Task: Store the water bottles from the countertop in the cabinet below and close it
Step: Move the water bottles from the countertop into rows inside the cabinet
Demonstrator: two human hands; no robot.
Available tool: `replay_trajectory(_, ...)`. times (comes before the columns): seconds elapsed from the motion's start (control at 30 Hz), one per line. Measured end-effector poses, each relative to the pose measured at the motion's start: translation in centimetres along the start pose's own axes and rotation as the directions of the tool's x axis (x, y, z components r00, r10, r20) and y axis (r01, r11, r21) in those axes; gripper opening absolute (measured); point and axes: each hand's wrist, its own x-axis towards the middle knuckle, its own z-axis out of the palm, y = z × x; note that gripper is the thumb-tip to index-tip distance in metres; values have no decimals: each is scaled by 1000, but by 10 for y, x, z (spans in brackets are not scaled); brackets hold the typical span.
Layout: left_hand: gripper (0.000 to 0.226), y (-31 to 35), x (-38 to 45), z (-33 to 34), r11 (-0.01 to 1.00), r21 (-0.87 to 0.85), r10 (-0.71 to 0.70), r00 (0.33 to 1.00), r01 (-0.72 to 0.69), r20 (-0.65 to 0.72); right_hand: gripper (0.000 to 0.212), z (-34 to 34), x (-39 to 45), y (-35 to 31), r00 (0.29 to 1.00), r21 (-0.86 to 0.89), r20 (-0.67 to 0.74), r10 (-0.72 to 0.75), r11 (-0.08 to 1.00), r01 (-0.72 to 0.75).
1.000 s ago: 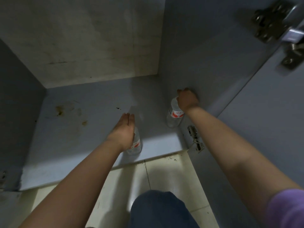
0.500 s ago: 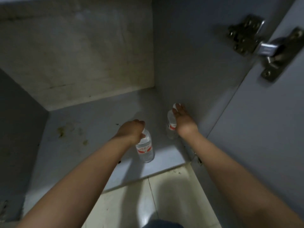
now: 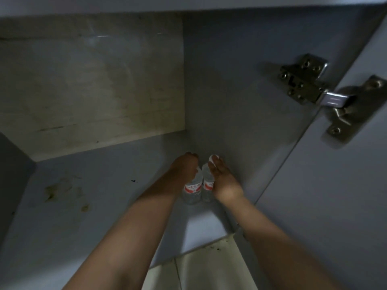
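Down in the frame's centre, the left hand (image 3: 184, 169) has its fingers curled over the top of the left bottle (image 3: 191, 190), gripping it from above, knuckles up. Beside it the right hand (image 3: 223, 183) lies flat against the right bottle (image 3: 207, 185), fingers (image 3: 215, 164) straight and together, reaching the white cap (image 3: 212, 158); whether they grip it I cannot tell. Both bottles stand upright, touching, on the cabinet (image 3: 94, 185) floor near its right wall. Both forearms run in from the lower edge, bare. At upper right a hinge (image 3: 314, 84) holds the open door (image 3: 335, 195).
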Motion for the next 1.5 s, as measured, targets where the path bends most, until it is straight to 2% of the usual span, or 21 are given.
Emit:
replay_trajectory(0.23, 38, 0, 1, 2, 1000, -14, 9, 1000, -9, -9, 64, -2, -2, 0, 1000, 23, -8, 4, 1000, -4)
replay_trajectory(0.3, 38, -2, 0, 2, 1000, -12, 14, 1000, -15, -8, 58, -3, -3, -1, 1000, 50, -21, 21, 999, -20)
replay_trajectory(0.43, 37, -3, -3, 2, 999, -2, 45, 999, -45, -12, 52, 0, -4, 0, 994, 74, -97, -42, 996, 49)
replay_trajectory(0.57, 36, 0, -2, 3, 999, -3, 50, 999, -50, -1, 52, 1, -5, 1, 993, 47, -105, -47, 998, 52)
replay_trajectory(0.7, 40, 1, -1, 6, 1000, -27, 9, 1000, -8, 22, 56, 0, -4, 4, 999, 13, -41, -6, 1000, 6)
replay_trajectory(0.87, 64, -3, -13, 11, 999, 10, 35, 999, -36, 26, 53, 3, -10, 1, 998, -78, -57, -33, 997, 28)
replay_trajectory(0.97, 59, -9, -33, 13, 997, 73, 12, 1000, -13, 5, 50, -6, -21, -10, 997, -118, -75, -7, 993, -2)
replay_trajectory(1.07, 49, -16, -74, 9, 995, 99, -31, 998, 25, 59, 41, -22, -37, -34, 986, -191, -155, -58, 981, 28)
replay_trajectory(1.13, 46, -18, -115, 2, 996, 87, -46, 993, 37, 104, 38, -30, -56, -49, 997, -253, -72, -34, 967, 14)
replay_trajectory(1.2, 46, -17, -159, -11, 995, 55, -90, 986, 83, 138, 50, -40, -81, -68, 997, -283, 79, 19, 959, 4)
replay_trajectory(1.23, 46, -16, -180, -21, 992, 25, -123, 980, 121, 154, 50, -52, -95, -78, 994, -322, 104, 18, 947, 16)
replay_trajectory(1.33, 48, -7, -238, -57, 976, -12, -209, 956, 216, 208, 35, -91, -135, -105, 988, -352, 153, 6, 935, 49)
replay_trajectory(1.4, 50, 2, -272, -86, 966, -8, -248, 940, 257, 233, 35, -120, -165, -125, 980, -345, 197, 36, 938, 35)
replay_trajectory(1.5, 52, 19, -318, -135, 949, -48, -287, 918, 311, 272, 47, -173, -205, -163, 960, -240, 278, 21, 970, 48)
